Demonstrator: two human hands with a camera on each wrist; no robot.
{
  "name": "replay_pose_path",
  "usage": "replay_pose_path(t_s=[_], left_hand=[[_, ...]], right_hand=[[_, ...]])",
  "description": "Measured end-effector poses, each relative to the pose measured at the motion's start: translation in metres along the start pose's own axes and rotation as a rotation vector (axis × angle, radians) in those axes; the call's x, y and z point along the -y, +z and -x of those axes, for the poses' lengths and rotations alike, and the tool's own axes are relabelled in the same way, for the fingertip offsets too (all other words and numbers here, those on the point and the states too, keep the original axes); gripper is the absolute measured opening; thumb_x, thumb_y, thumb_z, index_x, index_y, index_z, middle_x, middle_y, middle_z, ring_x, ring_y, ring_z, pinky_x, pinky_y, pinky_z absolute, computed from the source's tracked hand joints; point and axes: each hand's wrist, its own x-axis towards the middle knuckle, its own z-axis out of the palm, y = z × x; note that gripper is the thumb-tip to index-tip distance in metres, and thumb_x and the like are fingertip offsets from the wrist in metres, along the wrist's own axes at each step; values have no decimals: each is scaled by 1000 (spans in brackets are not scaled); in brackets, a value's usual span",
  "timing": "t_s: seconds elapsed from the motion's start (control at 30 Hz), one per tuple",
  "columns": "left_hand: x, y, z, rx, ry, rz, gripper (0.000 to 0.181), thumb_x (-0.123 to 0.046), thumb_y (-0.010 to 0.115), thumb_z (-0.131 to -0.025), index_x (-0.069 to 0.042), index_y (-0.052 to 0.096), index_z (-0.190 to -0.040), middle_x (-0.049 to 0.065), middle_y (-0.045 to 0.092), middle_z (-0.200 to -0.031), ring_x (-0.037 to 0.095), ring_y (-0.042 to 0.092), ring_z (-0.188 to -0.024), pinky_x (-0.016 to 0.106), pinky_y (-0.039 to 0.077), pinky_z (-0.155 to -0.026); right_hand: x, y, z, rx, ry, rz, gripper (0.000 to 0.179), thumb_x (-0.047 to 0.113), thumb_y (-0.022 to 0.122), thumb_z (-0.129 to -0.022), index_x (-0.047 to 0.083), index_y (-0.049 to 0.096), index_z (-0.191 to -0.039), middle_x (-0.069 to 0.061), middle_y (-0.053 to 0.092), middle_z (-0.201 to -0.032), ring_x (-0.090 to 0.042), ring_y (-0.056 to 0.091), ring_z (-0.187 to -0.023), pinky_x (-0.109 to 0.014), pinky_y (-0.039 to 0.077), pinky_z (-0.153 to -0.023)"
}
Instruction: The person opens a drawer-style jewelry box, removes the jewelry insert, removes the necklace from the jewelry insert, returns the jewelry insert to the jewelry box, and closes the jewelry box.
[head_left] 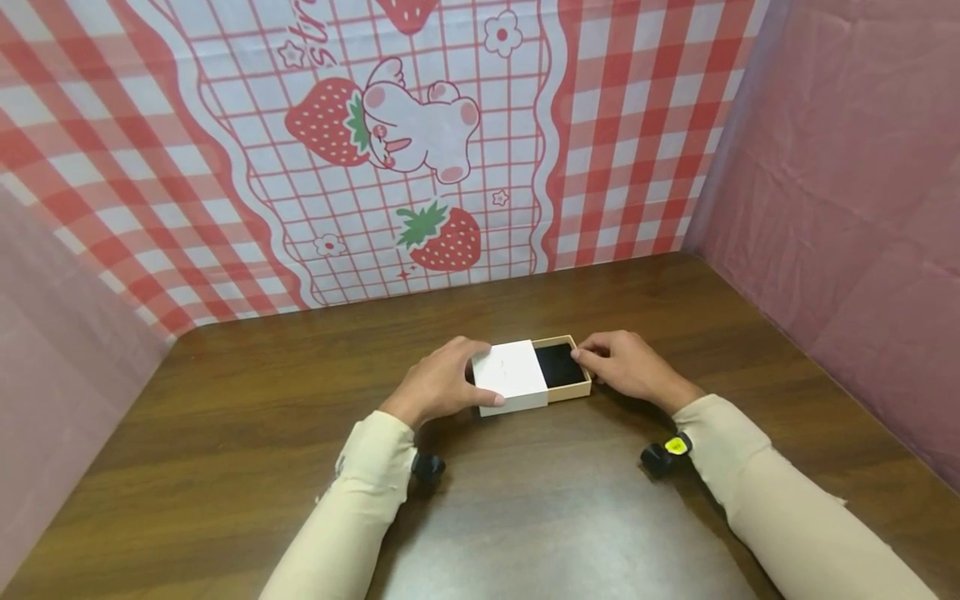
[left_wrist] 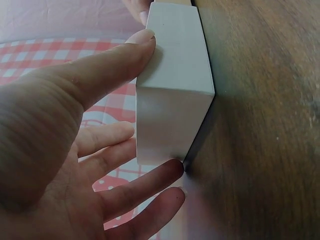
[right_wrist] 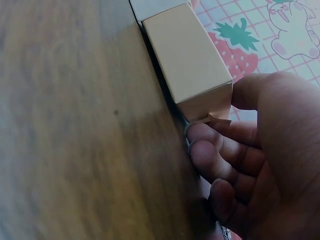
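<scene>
A white box sleeve (head_left: 512, 371) lies on the table, with a tan inner tray (head_left: 572, 392) slid partway out of its right side. Inside the tray shows a flat black insert (head_left: 558, 365). My left hand (head_left: 441, 379) grips the sleeve's left end, thumb (left_wrist: 142, 47) along the front face and fingers spread behind. At the tray's right end, my right hand (head_left: 628, 364) pinches the edge between thumb and curled fingers. The right wrist view shows a small torn-looking flap (right_wrist: 218, 119) of tan card at that end, beside the fingertips.
The brown wooden table (head_left: 247, 433) surrounds the box. Behind it hangs a red-and-white checked strawberry cloth (head_left: 630, 142), with a pink cloth (head_left: 847, 167) along the right side. Each cream sleeve carries a small black wrist device (head_left: 429, 467).
</scene>
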Motion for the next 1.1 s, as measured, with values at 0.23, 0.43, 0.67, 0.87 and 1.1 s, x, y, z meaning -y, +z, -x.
replay_pose_path(t_s=[0.23,0.43,0.67,0.87,1.1], left_hand=[[0,1,0,6,2,8,80,-48,87,-74,-19,56,-142,-2,56,-136,17,55,-109,43,47,-94],[1,1,-1,11,11,12,79,-46,87,-76,-18,56,-143,0,53,-141,18,54,-118,45,45,-99],[1,1,0,10,17,10,79,-46,87,-76,-17,56,-143,0,52,-142,19,54,-120,46,45,-100],[1,1,0,11,23,6,79,-47,86,-76,-17,56,-143,0,52,-143,20,53,-122,47,45,-101],[1,0,-1,14,31,-6,79,-47,86,-77,-17,56,-143,0,51,-144,20,53,-124,48,44,-101]], right_hand=[[0,0,0,1,-8,-10,27,30,61,-101,7,74,-104,1,62,-74,-17,56,-71,-34,46,-65],[1,2,0,14,2,-24,27,31,61,-101,7,74,-105,0,62,-73,-16,57,-67,-33,47,-62],[1,3,-1,13,-9,-31,24,29,63,-100,8,74,-101,1,61,-71,-17,57,-66,-33,47,-60],[2,3,0,5,-35,-12,22,30,62,-100,12,75,-96,3,61,-70,-17,56,-69,-34,45,-63],[4,2,-1,19,-32,-4,23,32,63,-100,13,74,-92,3,60,-66,-16,56,-64,-33,44,-59]])
